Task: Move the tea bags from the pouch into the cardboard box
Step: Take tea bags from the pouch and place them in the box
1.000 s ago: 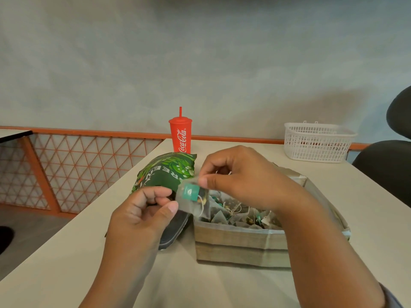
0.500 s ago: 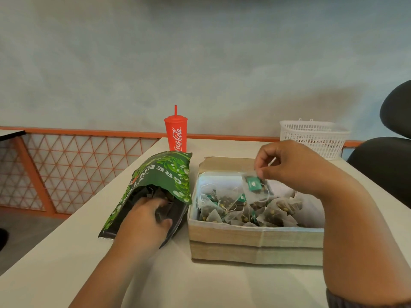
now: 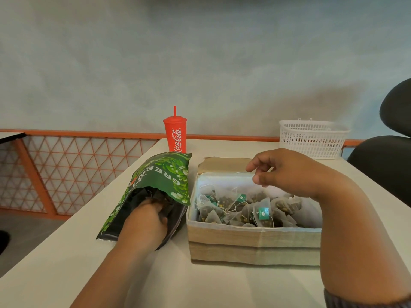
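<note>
Pouch [image 3: 164,174] lies just left of cardboard box [image 3: 253,243], mouth facing the person; left hand [image 3: 144,221] is inside, fingers hidden, so I cannot tell its grip. Right hand [image 3: 289,174] hovers over box's far side, slack and empty. Tea bags [image 3: 244,210] are heaped inside box.

A person's 2 forearms, bare from the left hand [image 3: 144,221] and the right hand [image 3: 287,172] upward. A dark grey sleeve [image 3: 364,302] edge rings the right arm at the frame's bottom corner.
</note>
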Action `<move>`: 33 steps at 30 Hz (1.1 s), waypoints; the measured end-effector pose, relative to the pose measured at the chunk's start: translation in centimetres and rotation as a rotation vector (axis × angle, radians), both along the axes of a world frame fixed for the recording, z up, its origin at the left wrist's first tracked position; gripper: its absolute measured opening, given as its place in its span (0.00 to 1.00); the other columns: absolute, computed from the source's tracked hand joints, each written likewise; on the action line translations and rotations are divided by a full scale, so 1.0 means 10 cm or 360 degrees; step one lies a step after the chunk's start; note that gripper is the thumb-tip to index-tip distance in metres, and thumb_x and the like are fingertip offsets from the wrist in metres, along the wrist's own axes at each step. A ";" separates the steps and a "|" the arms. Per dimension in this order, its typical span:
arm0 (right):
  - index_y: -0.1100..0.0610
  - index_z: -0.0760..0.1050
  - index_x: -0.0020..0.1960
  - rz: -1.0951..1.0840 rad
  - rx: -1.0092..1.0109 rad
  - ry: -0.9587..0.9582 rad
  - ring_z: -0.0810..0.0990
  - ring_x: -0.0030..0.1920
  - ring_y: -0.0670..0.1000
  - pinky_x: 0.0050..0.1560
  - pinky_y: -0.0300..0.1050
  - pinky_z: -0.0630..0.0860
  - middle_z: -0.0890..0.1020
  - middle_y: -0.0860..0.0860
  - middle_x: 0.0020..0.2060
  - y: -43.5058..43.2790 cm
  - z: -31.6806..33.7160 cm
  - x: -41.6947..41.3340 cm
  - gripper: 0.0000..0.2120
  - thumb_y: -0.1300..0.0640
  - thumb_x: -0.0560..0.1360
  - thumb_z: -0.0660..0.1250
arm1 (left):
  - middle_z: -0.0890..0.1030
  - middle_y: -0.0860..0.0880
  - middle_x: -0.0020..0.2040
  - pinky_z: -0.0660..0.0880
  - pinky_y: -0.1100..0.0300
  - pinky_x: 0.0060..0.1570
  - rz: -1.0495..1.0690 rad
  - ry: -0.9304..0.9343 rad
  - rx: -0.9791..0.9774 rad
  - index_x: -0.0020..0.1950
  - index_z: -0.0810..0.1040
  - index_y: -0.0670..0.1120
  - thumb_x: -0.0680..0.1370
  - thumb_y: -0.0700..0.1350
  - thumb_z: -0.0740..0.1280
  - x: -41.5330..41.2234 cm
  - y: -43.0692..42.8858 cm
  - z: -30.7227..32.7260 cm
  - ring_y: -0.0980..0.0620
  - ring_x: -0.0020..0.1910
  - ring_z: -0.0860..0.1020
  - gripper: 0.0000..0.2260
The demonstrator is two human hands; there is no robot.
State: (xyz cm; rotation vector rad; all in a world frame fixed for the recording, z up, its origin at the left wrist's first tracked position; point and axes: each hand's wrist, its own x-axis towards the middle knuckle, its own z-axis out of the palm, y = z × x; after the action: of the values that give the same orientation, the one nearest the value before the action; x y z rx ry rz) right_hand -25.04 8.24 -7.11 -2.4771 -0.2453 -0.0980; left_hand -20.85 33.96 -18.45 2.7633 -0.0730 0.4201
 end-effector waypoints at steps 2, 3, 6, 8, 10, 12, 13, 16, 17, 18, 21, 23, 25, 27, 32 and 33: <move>0.48 0.76 0.49 0.0006 0.0006 -0.0026 0.77 0.38 0.42 0.36 0.32 0.68 0.81 0.51 0.42 0.03 0.01 0.00 0.06 0.57 0.74 0.67 | 0.77 0.49 0.60 0.72 0.60 0.50 -0.0010 -0.0134 -0.0081 0.60 0.79 0.48 0.76 0.44 0.65 -0.08 0.02 0.07 0.47 0.52 0.77 0.13; 0.48 0.76 0.49 0.0014 0.0004 -0.0046 0.77 0.38 0.42 0.36 0.32 0.68 0.81 0.51 0.43 0.04 0.01 0.00 0.06 0.57 0.74 0.67 | 0.79 0.49 0.58 0.70 0.61 0.48 -0.0017 -0.0225 -0.0161 0.57 0.80 0.47 0.75 0.43 0.67 -0.14 0.04 0.10 0.48 0.51 0.77 0.12; 0.47 0.76 0.49 0.0056 0.0000 -0.0088 0.78 0.41 0.43 0.39 0.31 0.69 0.81 0.49 0.43 0.10 0.03 0.00 0.06 0.57 0.74 0.67 | 0.82 0.57 0.46 0.67 0.71 0.42 -0.0032 -0.0429 -0.0672 0.45 0.84 0.49 0.72 0.37 0.71 -0.41 0.09 0.24 0.57 0.45 0.76 0.08; 0.46 0.77 0.49 0.0108 0.0013 -0.0091 0.77 0.41 0.42 0.40 0.30 0.69 0.81 0.48 0.43 0.17 0.04 -0.01 0.06 0.56 0.74 0.67 | 0.82 0.64 0.36 0.68 0.78 0.38 -0.0105 -0.0408 -0.1022 0.36 0.83 0.55 0.70 0.35 0.71 -0.56 0.11 0.31 0.65 0.40 0.77 0.14; 0.47 0.77 0.50 0.0183 0.0034 -0.0089 0.77 0.41 0.43 0.41 0.34 0.71 0.81 0.48 0.43 0.26 0.05 -0.02 0.06 0.56 0.74 0.68 | 0.81 0.65 0.34 0.68 0.81 0.36 -0.0181 -0.0383 -0.1265 0.34 0.83 0.54 0.70 0.33 0.71 -0.65 0.11 0.39 0.69 0.36 0.77 0.15; 0.47 0.78 0.49 0.0292 0.0066 -0.0080 0.76 0.38 0.41 0.39 0.36 0.70 0.81 0.47 0.43 0.36 0.06 -0.04 0.07 0.56 0.73 0.69 | 0.82 0.62 0.33 0.70 0.80 0.34 -0.0220 -0.0370 -0.1467 0.35 0.83 0.52 0.69 0.32 0.71 -0.69 0.09 0.47 0.68 0.33 0.78 0.13; 0.47 0.78 0.49 0.0363 0.0087 -0.0061 0.76 0.37 0.40 0.39 0.36 0.69 0.81 0.47 0.43 0.41 0.07 -0.06 0.08 0.56 0.72 0.70 | 0.83 0.59 0.33 0.71 0.78 0.34 -0.0252 -0.0353 -0.1583 0.35 0.83 0.52 0.68 0.32 0.72 -0.71 0.07 0.50 0.66 0.33 0.78 0.13; 0.45 0.77 0.50 0.0559 0.0095 0.0023 0.78 0.40 0.41 0.45 0.41 0.75 0.81 0.45 0.43 0.56 0.09 -0.12 0.12 0.56 0.69 0.73 | 0.83 0.52 0.31 0.75 0.71 0.32 -0.0412 -0.0212 -0.2057 0.35 0.85 0.52 0.61 0.33 0.75 -0.77 0.00 0.58 0.60 0.30 0.78 0.13; 0.45 0.77 0.51 0.0600 0.0086 0.0025 0.78 0.41 0.42 0.48 0.42 0.76 0.80 0.45 0.44 0.60 0.09 -0.13 0.13 0.55 0.69 0.73 | 0.82 0.51 0.31 0.75 0.69 0.30 -0.0421 -0.0150 -0.2214 0.36 0.85 0.52 0.60 0.33 0.74 -0.78 -0.04 0.59 0.59 0.28 0.77 0.14; 0.46 0.77 0.52 0.0623 0.0091 0.0017 0.78 0.42 0.42 0.49 0.43 0.76 0.80 0.45 0.44 0.63 0.10 -0.14 0.14 0.56 0.68 0.74 | 0.82 0.50 0.32 0.75 0.69 0.29 -0.0427 -0.0091 -0.2358 0.36 0.85 0.50 0.59 0.34 0.75 -0.80 -0.07 0.59 0.59 0.28 0.77 0.13; 0.50 0.79 0.49 0.0676 0.0188 -0.0037 0.76 0.36 0.39 0.41 0.36 0.75 0.81 0.45 0.39 0.70 0.10 -0.15 0.10 0.58 0.69 0.74 | 0.84 0.48 0.35 0.74 0.69 0.25 -0.0484 0.0098 -0.2663 0.41 0.84 0.42 0.67 0.36 0.71 -0.84 -0.18 0.62 0.58 0.29 0.79 0.05; 0.53 0.79 0.44 0.0702 0.0252 -0.0085 0.74 0.30 0.37 0.32 0.28 0.68 0.78 0.40 0.30 0.73 0.11 -0.16 0.04 0.59 0.70 0.72 | 0.84 0.47 0.36 0.74 0.70 0.24 -0.0483 0.0165 -0.2724 0.45 0.81 0.41 0.69 0.32 0.64 -0.86 -0.22 0.63 0.57 0.29 0.80 0.10; 0.54 0.78 0.40 0.0703 0.0279 -0.0130 0.73 0.26 0.37 0.28 0.26 0.65 0.75 0.38 0.24 0.73 0.10 -0.15 0.03 0.60 0.71 0.71 | 0.84 0.45 0.36 0.74 0.70 0.24 -0.0490 0.0204 -0.2722 0.47 0.80 0.41 0.64 0.35 0.64 -0.89 -0.26 0.65 0.54 0.29 0.81 0.13; 0.53 0.77 0.37 0.0694 0.0281 -0.0167 0.72 0.27 0.37 0.29 0.27 0.64 0.75 0.38 0.24 0.71 0.10 -0.13 0.06 0.59 0.72 0.70 | 0.84 0.44 0.37 0.75 0.69 0.24 -0.0510 0.0228 -0.2721 0.47 0.80 0.41 0.62 0.37 0.64 -0.89 -0.27 0.66 0.52 0.28 0.82 0.15; 0.52 0.77 0.35 0.0554 0.0325 -0.0257 0.73 0.31 0.39 0.37 0.36 0.70 0.78 0.44 0.30 0.60 0.10 -0.09 0.08 0.58 0.72 0.69 | 0.85 0.45 0.43 0.77 0.67 0.27 -0.0491 0.0203 -0.2626 0.48 0.81 0.42 0.63 0.38 0.65 -0.87 -0.25 0.63 0.51 0.32 0.82 0.15; 0.52 0.77 0.35 0.0512 0.0319 -0.0278 0.73 0.31 0.38 0.36 0.33 0.70 0.78 0.42 0.29 0.56 0.10 -0.09 0.08 0.58 0.73 0.69 | 0.85 0.47 0.43 0.77 0.67 0.28 -0.0470 0.0181 -0.2595 0.47 0.81 0.43 0.64 0.38 0.65 -0.86 -0.23 0.61 0.52 0.33 0.82 0.13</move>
State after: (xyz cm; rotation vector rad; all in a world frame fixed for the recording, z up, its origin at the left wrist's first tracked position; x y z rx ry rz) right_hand -25.93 13.82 -6.09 -2.2013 -0.6709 -0.1933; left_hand -29.41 31.68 -12.31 1.1329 -0.0616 0.0987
